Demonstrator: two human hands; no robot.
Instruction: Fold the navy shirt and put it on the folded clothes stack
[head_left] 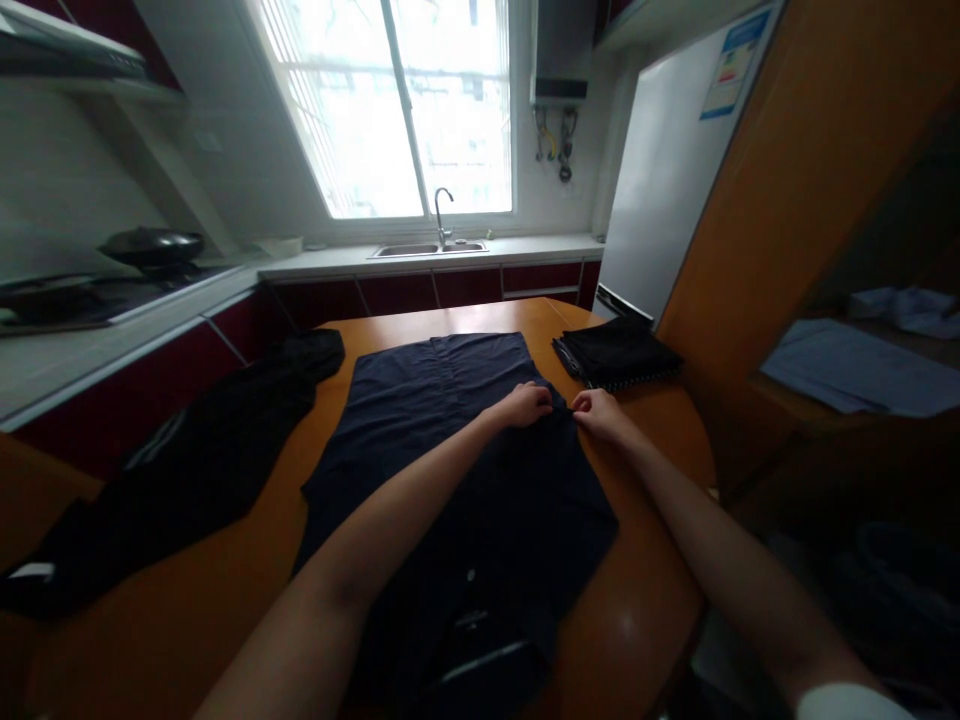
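Observation:
A dark navy shirt (405, 400) lies spread out over the wooden table, its collar end with a label and a small pale button towards me. At its right edge my left hand (527, 404) rests on the cloth, fingers curled and pinching the fabric. Just to the right, my right hand (602, 414) pinches a small bit of the same edge between thumb and fingers. A short stretch of dark cloth spans the gap between both hands. My left forearm crosses over the shirt and hides part of it.
A folded stack of black clothes (619, 352) sits at the table's (652, 470) far right. Another black garment (217, 460) is draped along the left side. Beyond are a sink (409, 251), a stove with a pan (150, 245) and a white fridge (667, 170).

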